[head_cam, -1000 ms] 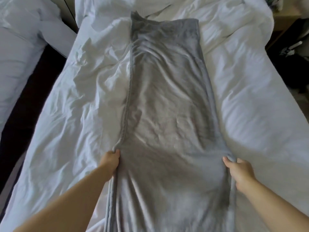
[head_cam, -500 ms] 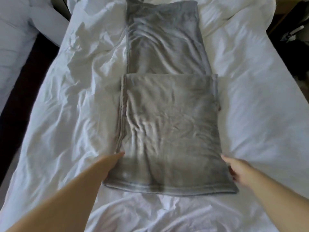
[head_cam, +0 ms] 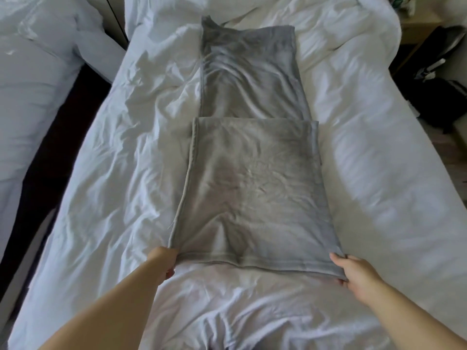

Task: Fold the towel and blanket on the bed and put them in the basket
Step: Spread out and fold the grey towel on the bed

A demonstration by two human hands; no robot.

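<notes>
White rumpled bed (head_cam: 101, 198) carried the grey blanket (head_cam: 252, 185) in its middle, long axis running straight away from you, near end doubled over on itself. Your left hand (head_cam: 163, 261) pinched its near left corner, your right hand (head_cam: 353, 271) gripped the right corner; fingers beneath the cloth were hidden.

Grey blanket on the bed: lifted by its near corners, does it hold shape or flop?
Likely floppy: the grey blanket lies in soft wrinkles and folds flat over itself. Lifted by the near corners that the left hand and right hand grip, its middle would probably sag. Pushed, it may bunch on the rumpled duvet.
</notes>
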